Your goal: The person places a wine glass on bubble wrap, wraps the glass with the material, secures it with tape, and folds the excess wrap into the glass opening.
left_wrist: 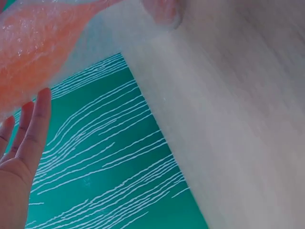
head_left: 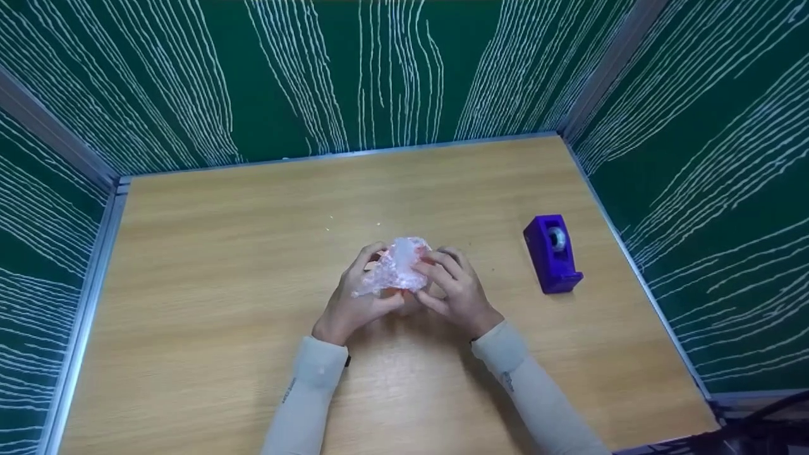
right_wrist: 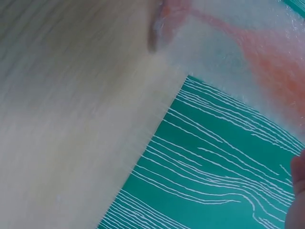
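Observation:
Clear bubble wrap (head_left: 399,264) surrounds an orange-red thing whose shape is hidden inside, held just above the middle of the table. My left hand (head_left: 357,298) grips its left side, thumb along the near edge. From the right, my right hand (head_left: 456,287) holds the same bundle, with its fingers spread over the wrap. In the left wrist view, the fingertips (left_wrist: 44,95) are right at the lower edge of the wrapped orange part. Loose, see-through wrap stretches beyond the orange colour in the right wrist view, and a fingertip (right_wrist: 299,171) shows at the right edge.
A purple tape dispenser (head_left: 551,256) with a roll of tape stands on the wooden table (head_left: 221,253), to the right of the hands. Tiny white specks lie beyond the bundle. Green panels (head_left: 392,76) with white lines wall the table at the back and sides.

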`<act>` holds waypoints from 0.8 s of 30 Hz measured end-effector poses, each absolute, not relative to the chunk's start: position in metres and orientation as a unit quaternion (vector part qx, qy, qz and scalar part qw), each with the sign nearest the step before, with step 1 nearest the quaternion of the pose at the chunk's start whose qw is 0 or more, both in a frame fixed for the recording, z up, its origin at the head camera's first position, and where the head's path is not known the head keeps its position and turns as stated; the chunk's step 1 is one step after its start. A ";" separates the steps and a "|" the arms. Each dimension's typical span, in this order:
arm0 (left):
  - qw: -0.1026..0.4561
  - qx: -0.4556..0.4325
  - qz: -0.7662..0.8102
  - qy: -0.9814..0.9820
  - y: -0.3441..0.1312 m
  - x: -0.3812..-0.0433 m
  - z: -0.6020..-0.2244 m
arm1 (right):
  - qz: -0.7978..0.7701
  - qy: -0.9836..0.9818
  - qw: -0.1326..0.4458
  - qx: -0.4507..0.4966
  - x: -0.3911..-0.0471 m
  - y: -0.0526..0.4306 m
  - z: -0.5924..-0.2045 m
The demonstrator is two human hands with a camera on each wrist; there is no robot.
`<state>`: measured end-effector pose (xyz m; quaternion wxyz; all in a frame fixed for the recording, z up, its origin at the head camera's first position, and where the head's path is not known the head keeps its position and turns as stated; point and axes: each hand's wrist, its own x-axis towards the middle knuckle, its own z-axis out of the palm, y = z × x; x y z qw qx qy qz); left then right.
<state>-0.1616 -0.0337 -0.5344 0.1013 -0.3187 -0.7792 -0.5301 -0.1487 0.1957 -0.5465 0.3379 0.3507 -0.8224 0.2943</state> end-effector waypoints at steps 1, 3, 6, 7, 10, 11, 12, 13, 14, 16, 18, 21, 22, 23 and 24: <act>0.106 -0.316 -0.532 -0.779 -0.034 -0.161 -0.536 | 0.288 -0.827 0.330 0.351 -0.149 0.196 -0.545; 0.126 -0.315 -0.513 -0.789 -0.035 -0.159 -0.539 | 0.275 -0.837 0.315 0.353 -0.150 0.197 -0.542; 0.150 -0.312 -0.487 -0.802 -0.036 -0.156 -0.542 | 0.258 -0.845 0.296 0.362 -0.153 0.198 -0.535; 0.155 -0.312 -0.480 -0.805 -0.036 -0.155 -0.541 | 0.255 -0.848 0.289 0.364 -0.154 0.199 -0.532; 0.158 -0.314 -0.473 -0.808 -0.035 -0.151 -0.542 | 0.243 -0.860 0.256 0.369 -0.156 0.201 -0.525; 0.162 -0.319 -0.469 -0.808 -0.035 -0.151 -0.542 | 0.238 -0.865 0.242 0.369 -0.157 0.201 -0.522; 0.169 -0.323 -0.464 -0.808 -0.034 -0.150 -0.541 | 0.233 -0.871 0.227 0.368 -0.158 0.202 -0.520; 0.181 -0.326 -0.452 -0.810 -0.034 -0.150 -0.541 | 0.227 -0.877 0.212 0.368 -0.159 0.202 -0.517; 0.196 -0.330 -0.439 -0.813 -0.034 -0.149 -0.541 | 0.220 -0.882 0.197 0.367 -0.160 0.202 -0.515; 0.230 -0.340 -0.402 -0.819 -0.033 -0.150 -0.539 | 0.211 -0.889 0.172 0.368 -0.162 0.202 -0.510; 0.251 -0.350 -0.360 -0.827 -0.032 -0.150 -0.536 | 0.202 -0.892 0.153 0.375 -0.165 0.201 -0.506; 0.243 -0.360 -0.301 -0.849 -0.029 -0.150 -0.528 | 0.190 -0.892 0.135 0.387 -0.166 0.199 -0.503; 0.228 -0.358 -0.283 -0.860 -0.028 -0.150 -0.523 | 0.185 -0.892 0.131 0.391 -0.166 0.199 -0.502; 0.208 -0.355 -0.264 -0.872 -0.026 -0.149 -0.519 | 0.179 -0.893 0.127 0.393 -0.166 0.198 -0.502; 0.184 -0.348 -0.245 -0.886 -0.025 -0.149 -0.513 | 0.173 -0.893 0.125 0.396 -0.166 0.198 -0.501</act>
